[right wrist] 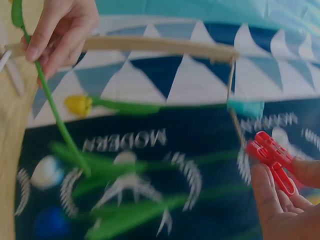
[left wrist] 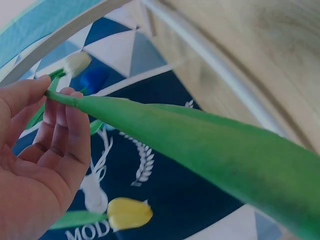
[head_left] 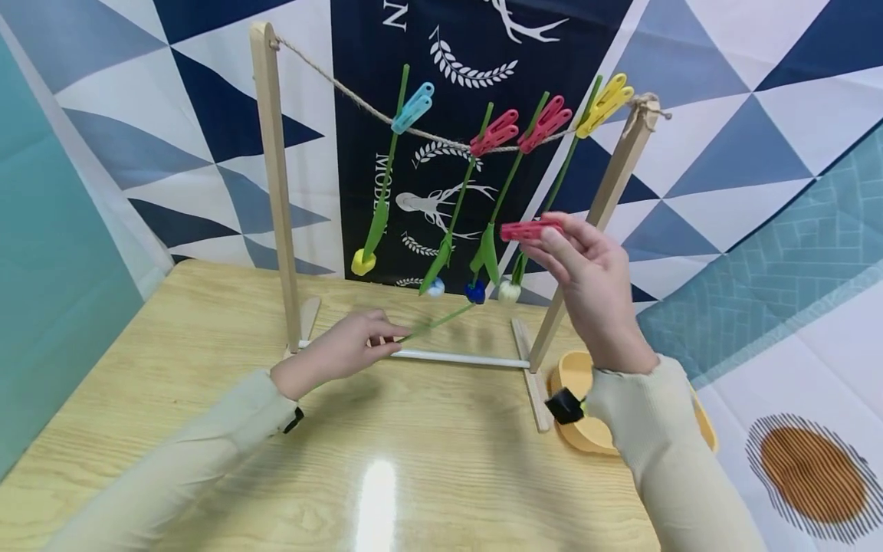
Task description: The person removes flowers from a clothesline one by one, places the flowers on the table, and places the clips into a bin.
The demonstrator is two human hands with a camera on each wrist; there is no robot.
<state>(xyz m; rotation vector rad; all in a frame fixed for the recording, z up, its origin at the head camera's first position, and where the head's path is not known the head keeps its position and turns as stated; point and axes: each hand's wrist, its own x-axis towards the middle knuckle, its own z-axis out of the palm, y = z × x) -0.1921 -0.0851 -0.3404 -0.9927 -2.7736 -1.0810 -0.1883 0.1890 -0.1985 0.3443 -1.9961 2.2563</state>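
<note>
My left hand pinches the green stem of an artificial tulip between thumb and fingers, low in front of the rack. Its big green leaf fills much of the left wrist view; the bloom is out of sight. My right hand holds a red clothespin between thumb and fingertips, below the line's right part. From the twine several tulips hang head down: a yellow one by a blue clothespin, a light blue, a dark blue and a white one.
The wooden rack has a left post, a right post and a white bottom bar. A yellow basket stands at the table's right, partly behind my right sleeve. A patterned cloth hangs behind the table.
</note>
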